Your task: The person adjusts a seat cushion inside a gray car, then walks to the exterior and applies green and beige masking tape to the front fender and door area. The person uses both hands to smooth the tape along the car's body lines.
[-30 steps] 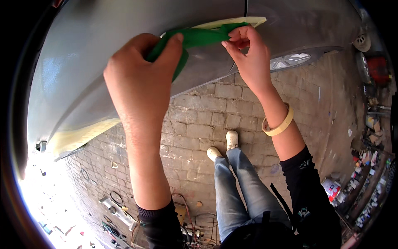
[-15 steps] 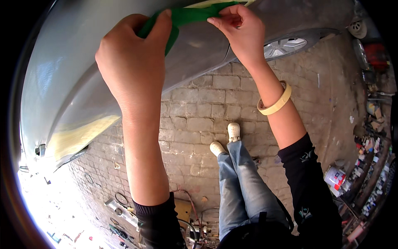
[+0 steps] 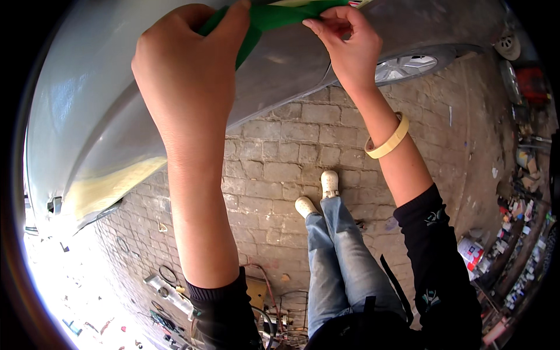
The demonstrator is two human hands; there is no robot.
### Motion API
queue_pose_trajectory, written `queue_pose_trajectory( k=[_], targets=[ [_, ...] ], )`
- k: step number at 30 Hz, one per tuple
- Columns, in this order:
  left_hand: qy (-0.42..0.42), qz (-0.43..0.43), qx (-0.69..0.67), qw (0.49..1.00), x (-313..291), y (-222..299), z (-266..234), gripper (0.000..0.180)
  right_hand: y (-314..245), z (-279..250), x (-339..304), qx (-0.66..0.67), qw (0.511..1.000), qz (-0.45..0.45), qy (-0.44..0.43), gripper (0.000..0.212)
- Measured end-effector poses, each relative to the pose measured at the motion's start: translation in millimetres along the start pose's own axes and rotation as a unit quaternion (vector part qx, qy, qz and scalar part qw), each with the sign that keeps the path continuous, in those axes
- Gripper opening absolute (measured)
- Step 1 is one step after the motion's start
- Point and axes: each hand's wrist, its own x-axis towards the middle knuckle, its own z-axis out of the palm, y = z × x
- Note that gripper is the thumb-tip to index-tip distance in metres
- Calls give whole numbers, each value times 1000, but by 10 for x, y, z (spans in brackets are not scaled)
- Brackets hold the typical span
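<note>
A wide strip of green tape (image 3: 277, 17) stretches between my two hands at the top of the view, over the grey car body (image 3: 280, 67). My left hand (image 3: 189, 55) is closed on its left part, thumb on top, with a loose end hanging below the thumb. My right hand (image 3: 350, 44) pinches the right end between thumb and fingers. Behind the green strip, a pale yellow edge (image 3: 289, 3) partly shows along the body. A narrow cream tape roll (image 3: 389, 140) sits around my right forearm like a bracelet.
Yellow masking (image 3: 111, 184) covers the car's lower left corner. A car wheel (image 3: 405, 69) is at the upper right. Cluttered shelving (image 3: 519, 251) and a white-and-red can (image 3: 471, 254) line the right. Tools and hoses (image 3: 169, 294) lie on the brick floor (image 3: 280, 151) near my feet.
Both hands sit slightly higher in the view, still holding the green strip. My right hand has shifted a little to the right. The grips look the same.
</note>
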Motion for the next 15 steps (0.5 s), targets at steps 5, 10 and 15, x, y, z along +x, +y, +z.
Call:
queue_pose_trajectory(
  k=[5,10,15],
  targets=[
    [-6,-5,-18,1000,11,8,-14,39,90,-11,7,-69,995,-73,-8,26],
    [-4,-11,2,1000,-54,-13,15,37,156,30,-5,-71,991,-106,26,32],
    [13,-11,12,1000,-114,-16,49,35,118,20,-4,-68,993,-95,19,36]
  ],
)
